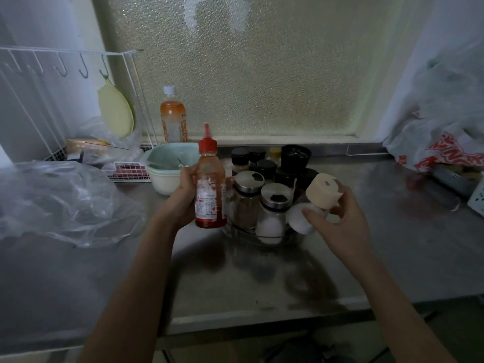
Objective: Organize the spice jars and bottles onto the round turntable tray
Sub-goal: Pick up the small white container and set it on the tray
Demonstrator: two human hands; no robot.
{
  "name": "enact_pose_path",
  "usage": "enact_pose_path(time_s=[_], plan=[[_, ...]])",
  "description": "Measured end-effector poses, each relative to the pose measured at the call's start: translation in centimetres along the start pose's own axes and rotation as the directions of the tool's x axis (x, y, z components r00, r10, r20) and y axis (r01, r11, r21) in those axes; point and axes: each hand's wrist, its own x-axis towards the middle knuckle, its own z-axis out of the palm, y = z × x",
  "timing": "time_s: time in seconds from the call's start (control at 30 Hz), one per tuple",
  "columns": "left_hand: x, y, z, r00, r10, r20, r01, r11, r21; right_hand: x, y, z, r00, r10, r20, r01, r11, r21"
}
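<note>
My left hand [183,197] grips a red-capped chili sauce bottle [209,189], held upright just left of the round turntable tray [235,235]. My right hand [340,213] holds a tilted jar with a beige lid [323,195] and white contents at the tray's right edge. On the tray stand two steel-lidded glass shakers, one with brown spice [246,197] and one with white contents [273,210]. Behind them are several black-lidded jars [265,166] and a black grinder [296,155]. The tray's clear rim shows only at the front.
A mint bowl [167,163] stacked in a white one sits left of the tray. An orange drink bottle [172,119] stands by the frosted window. A clear plastic bag [60,203] lies at left, a wire rack [68,100] behind it, a red-printed bag [445,148] at right.
</note>
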Motion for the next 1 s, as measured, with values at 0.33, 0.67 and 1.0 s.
enact_pose_path(time_s=[0.33, 0.67, 1.0], plan=[[-0.2, -0.9, 1.3, 1.0, -0.008, -0.008, 0.009, 0.997, 0.081, 0.8, 1.1, -0.5, 0.998, 0.029, -0.06, -0.027, 0.999, 0.039], [-0.5, -0.8, 1.2, 1.0, 0.016, -0.008, -0.013, 0.958, 0.286, 3.2, -3.6, -1.5, 0.969, 0.053, -0.243, -0.02, 0.991, 0.134], [-2.0, -1.5, 1.0, 0.889, 0.324, -0.323, -0.316, 0.945, 0.08, 5.5, -11.3, 6.0, 0.988, -0.13, 0.088, 0.119, 0.985, 0.126]])
